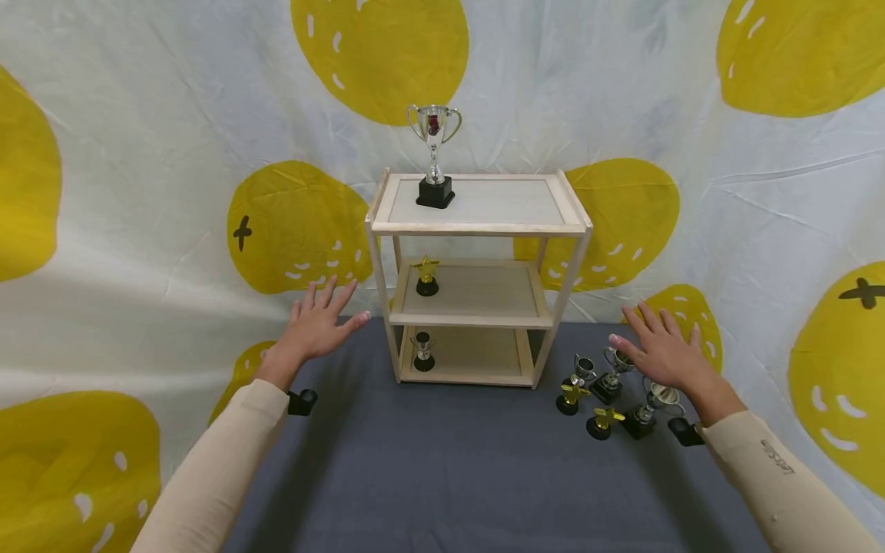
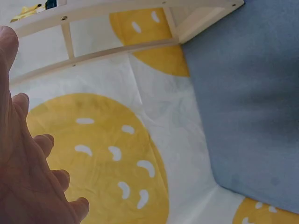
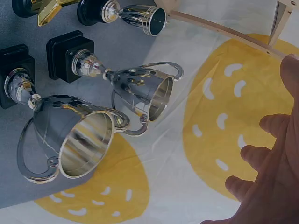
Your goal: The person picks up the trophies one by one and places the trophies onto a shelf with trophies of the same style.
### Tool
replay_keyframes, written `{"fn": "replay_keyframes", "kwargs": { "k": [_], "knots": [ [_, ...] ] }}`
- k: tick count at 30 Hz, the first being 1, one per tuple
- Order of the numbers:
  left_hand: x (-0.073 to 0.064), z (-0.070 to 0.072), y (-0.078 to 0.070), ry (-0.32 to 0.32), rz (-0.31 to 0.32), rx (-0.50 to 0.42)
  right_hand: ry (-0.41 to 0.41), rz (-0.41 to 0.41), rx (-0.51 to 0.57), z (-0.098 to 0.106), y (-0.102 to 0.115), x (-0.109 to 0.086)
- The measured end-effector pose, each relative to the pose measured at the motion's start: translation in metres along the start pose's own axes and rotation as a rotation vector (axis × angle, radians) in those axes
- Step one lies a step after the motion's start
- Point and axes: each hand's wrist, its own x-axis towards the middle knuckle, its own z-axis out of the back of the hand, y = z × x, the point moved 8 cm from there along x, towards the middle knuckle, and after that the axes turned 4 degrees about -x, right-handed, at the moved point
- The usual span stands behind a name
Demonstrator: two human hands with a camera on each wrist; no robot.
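Observation:
My left hand (image 1: pixel 314 326) hovers left of the wooden shelf (image 1: pixel 477 229), fingers spread and holding nothing. Over a group of trophies at the right, my right hand (image 1: pixel 664 349) is also spread and holds nothing. Beneath and beside it stand silver cup trophies, among them a large one (image 3: pixel 86 140) and a middle one (image 3: pixel 140 91) on black bases. Two gold star trophies, one (image 1: pixel 571 395) behind the other (image 1: pixel 604 421), stand in front of them. On the shelf's left side are a tall silver cup (image 1: pixel 434 142) on top, a gold star (image 1: pixel 426 275) mid-level and a small cup (image 1: pixel 423 349) below.
A dark grey cloth (image 1: pixel 442 461) covers the table under the shelf and trophies. Close behind the shelf hangs a white curtain (image 1: pixel 173 192) with yellow fruit shapes. The shelf's upright posts (image 1: pixel 568 288) rise between the two hands.

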Motion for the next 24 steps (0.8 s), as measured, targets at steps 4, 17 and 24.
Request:
{"fn": "replay_keyframes", "kwargs": {
  "k": [4, 17, 24],
  "knots": [
    [0.000, -0.002, -0.001, -0.004, -0.001, 0.002, 0.011, 0.003, 0.010, -0.004, -0.001, -0.002],
    [0.005, -0.019, -0.004, -0.010, 0.000, -0.028, 0.023, -0.014, 0.023, -0.016, -0.014, -0.006],
    [0.008, -0.029, -0.008, -0.037, -0.029, -0.106, 0.015, -0.017, 0.011, -0.024, -0.018, -0.009]
  ]
}}
